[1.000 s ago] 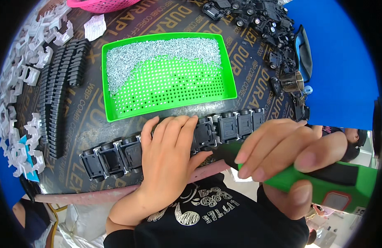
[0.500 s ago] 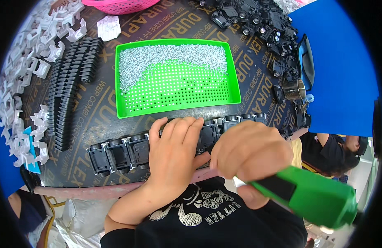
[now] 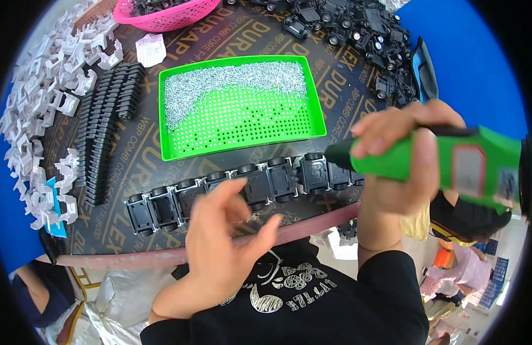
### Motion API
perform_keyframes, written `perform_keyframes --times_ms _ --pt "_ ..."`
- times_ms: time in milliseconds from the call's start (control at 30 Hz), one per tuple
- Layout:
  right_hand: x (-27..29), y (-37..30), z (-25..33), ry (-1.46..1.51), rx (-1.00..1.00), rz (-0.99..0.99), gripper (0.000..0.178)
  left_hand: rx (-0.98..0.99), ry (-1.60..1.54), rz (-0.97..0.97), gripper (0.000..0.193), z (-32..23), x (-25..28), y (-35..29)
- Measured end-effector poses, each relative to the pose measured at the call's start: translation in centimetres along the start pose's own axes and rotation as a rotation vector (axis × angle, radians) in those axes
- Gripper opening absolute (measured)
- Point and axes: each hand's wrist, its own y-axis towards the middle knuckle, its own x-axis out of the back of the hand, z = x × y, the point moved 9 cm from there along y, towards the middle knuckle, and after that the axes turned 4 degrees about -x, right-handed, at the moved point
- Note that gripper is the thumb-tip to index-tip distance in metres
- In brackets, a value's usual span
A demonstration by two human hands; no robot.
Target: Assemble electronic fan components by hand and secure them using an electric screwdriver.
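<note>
My right hand is wrapped round a green and black power screwdriver, lifted over the right part of the table with its dark nose pointing left. Below that nose runs a row of small black toy car chassis, side by side along the near table edge. My left hand, slightly blurred, hovers by the middle of the row with fingers apart and nothing in it. Beyond the row stands a green perforated tray; small silver screws are heaped along its far and left sides.
Stacked black plastic parts and a pile of white plastic parts lie at left. A pink basket and a paper slip are at the back. More black toy cars crowd the far right. Another person sits at right.
My right hand has risen up and right with the screwdriver, whose nose now points left. My left hand has come off the chassis row toward me, its fingers spreading.
</note>
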Motion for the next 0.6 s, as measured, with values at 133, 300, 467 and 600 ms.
perform_keyframes --times_ms 133,300,467,600 --pt "-0.4 -0.6 -2.8 -0.097 -0.037 0.046 0.026 0.491 -0.665 0.341 0.091 3.4 -3.8 -3.8" --pt "-0.8 -1.3 -3.4 -0.063 -0.071 0.089 0.025 0.378 -0.888 0.46 0.092 1.9 -5.6 -4.0" --pt "-0.1 -0.3 -1.0 -0.036 0.02 0.044 0.025 0.007 -0.156 0.516 0.098 0.5 -7.5 -2.1" --pt "-0.1 0.7 -1.1 0.006 0.037 -0.047 0.024 -0.2 0.238 0.408 0.096 0.2 -7.6 -1.4"
